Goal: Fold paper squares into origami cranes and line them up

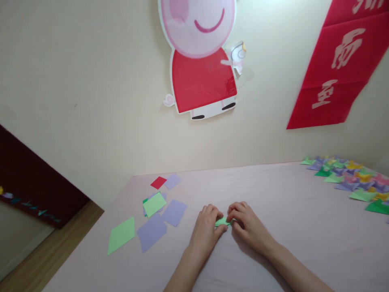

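Observation:
A small folded piece of light green paper [223, 221] lies between my two hands, low over the pale pink tabletop [273, 194]. My left hand [209, 223] pinches its left end between thumb and fingers. At the right end, the curled fingers of my right hand [246, 224] grip the paper. The fingers cover both ends, so only the middle of the paper shows, and I cannot make out its exact folds.
Loose sheets lie to the left: a light green sheet [121, 236], a purple sheet [152, 232] and a red sheet [158, 182] among them. Rows of several folded paper pieces [346, 178] stand at the right. Behind the table rises a wall [106, 101] with a pink cartoon cutout [203, 81].

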`<control>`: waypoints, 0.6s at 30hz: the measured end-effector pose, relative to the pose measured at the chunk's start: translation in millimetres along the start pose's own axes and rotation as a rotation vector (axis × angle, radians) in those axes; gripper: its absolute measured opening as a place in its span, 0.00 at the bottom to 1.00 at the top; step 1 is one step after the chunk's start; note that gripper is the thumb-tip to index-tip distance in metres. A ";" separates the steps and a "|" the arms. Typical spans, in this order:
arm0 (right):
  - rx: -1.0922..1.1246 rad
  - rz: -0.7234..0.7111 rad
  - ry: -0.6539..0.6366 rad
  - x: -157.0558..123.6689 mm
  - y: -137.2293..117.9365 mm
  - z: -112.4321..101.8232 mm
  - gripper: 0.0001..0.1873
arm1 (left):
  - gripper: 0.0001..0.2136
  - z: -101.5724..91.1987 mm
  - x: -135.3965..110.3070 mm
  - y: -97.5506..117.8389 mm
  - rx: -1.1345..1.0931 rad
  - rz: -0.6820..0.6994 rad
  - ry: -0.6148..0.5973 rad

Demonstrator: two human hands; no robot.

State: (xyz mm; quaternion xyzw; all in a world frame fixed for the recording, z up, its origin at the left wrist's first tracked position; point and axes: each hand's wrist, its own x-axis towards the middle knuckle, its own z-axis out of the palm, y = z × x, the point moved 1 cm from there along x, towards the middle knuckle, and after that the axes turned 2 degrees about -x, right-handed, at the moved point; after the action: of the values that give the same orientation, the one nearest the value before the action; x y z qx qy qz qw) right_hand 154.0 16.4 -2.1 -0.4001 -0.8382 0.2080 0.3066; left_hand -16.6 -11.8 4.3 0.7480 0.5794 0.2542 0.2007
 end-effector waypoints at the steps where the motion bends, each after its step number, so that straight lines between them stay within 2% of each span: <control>1: 0.003 -0.004 -0.001 -0.7 -0.5 -1.3 0.14 | 0.04 0.6 0.4 -1.0 -0.033 0.005 0.021; 6: 0.029 0.002 -0.028 -1.2 6.8 -1.0 0.08 | 0.04 7.2 1.8 -5.9 -0.179 0.010 0.080; 12: 0.071 0.017 -0.029 1.7 12.1 1.1 0.07 | 0.06 12.9 -1.2 -8.0 -0.240 -0.005 0.108; 18: 0.129 0.025 -0.021 2.9 13.5 0.4 0.07 | 0.03 8.0 -1.3 -0.6 -0.103 0.093 0.119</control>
State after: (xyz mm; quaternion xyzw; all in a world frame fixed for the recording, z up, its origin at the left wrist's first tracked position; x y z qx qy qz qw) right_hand 159.6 26.7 -9.3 -0.3878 -0.8212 0.2694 0.3205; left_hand -12.3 -13.0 -2.6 0.7462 0.5411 0.3369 0.1920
